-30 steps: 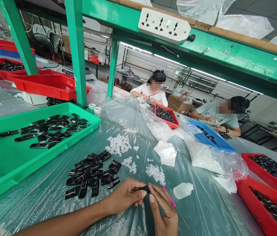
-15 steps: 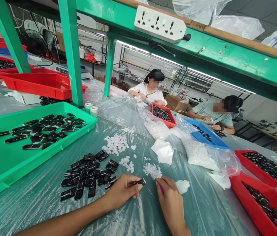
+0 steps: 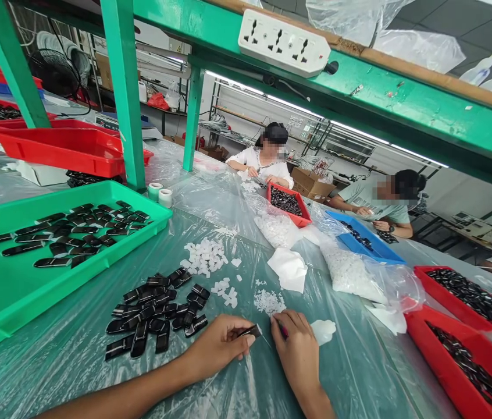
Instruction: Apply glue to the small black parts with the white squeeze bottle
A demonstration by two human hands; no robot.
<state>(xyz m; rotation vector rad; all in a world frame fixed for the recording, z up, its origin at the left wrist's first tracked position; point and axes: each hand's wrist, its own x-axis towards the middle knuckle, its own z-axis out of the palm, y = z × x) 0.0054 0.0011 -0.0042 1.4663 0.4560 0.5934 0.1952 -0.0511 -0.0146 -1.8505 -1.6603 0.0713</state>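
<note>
My left hand [image 3: 222, 346] pinches a small flat black piece [image 3: 250, 332] between thumb and fingers, its pale end facing right. To the right, my right hand [image 3: 297, 343] curls around a thin pink tool [image 3: 284, 331], mostly hidden by the fingers. Its fingertips are at the near edge of a heap of tiny white bits [image 3: 270, 301]. Left of my left hand lies a loose pile of similar black pieces [image 3: 150, 308]. Beyond it are larger white pieces [image 3: 205, 256], with a few strays nearby. A whitish patch [image 3: 324, 331] sits beside my right hand.
A green tray [image 3: 97, 262] with black pieces stands left; red trays [image 3: 429, 343] of black pieces stand right. Filled plastic bags [image 3: 346, 270] and a white sheet [image 3: 288, 269] lie ahead. A green frame [image 3: 124, 93] rises across the table. Two people [image 3: 267, 163] work opposite.
My left hand has turned the black piece slightly and moved it a little to the right and down. My right hand has shifted slightly left, still by the tiny white bits.
</note>
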